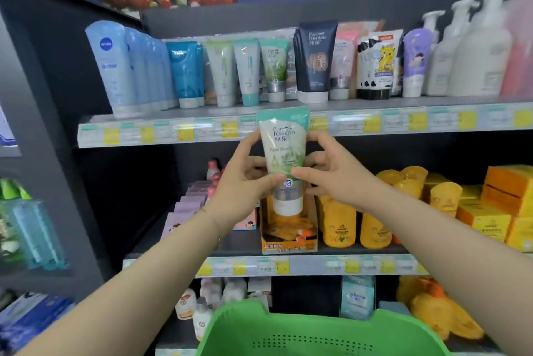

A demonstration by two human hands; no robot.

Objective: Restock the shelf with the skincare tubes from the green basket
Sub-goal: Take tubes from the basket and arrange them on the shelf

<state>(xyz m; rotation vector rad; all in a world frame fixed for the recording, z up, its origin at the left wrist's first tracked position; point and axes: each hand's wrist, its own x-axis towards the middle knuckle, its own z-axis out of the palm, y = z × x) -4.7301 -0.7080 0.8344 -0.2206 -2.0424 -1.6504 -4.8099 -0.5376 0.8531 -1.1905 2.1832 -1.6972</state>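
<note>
Both grips are on one tube. Left grip [245, 179] wraps the lower left side, thumb across the front above the cap and fingers behind. Right grip [331, 174] pinches the right side, thumb on the front, fingertips at the edge. The green-and-white Pure Fountain tube [284, 153] is upright, cap down, label facing me, held between the two grips and not resting on any shelf. From my view its crimped top overlaps the price-tag rail of the upper shelf [173, 133]. Straight above the grips on that shelf I see a matching green tube [274, 67], cap down, with teal tubes [248, 73] just left of it and a dark Pure Fountain tube [315, 61] just right. Light blue Nivea tubes [112, 67] are far up-left of the left grip, white pump bottles [467, 47] far up-right of the right grip. On the middle shelf behind the grips, an orange display box [288, 237] sits under the held tube's cap, yellow bottles [340, 223] are below the right grip, and pink packs [190, 202] are beside the left grip. Green basket [288, 335] is below both grips, between the forearms; I can see its rim and perforated wall.
</note>
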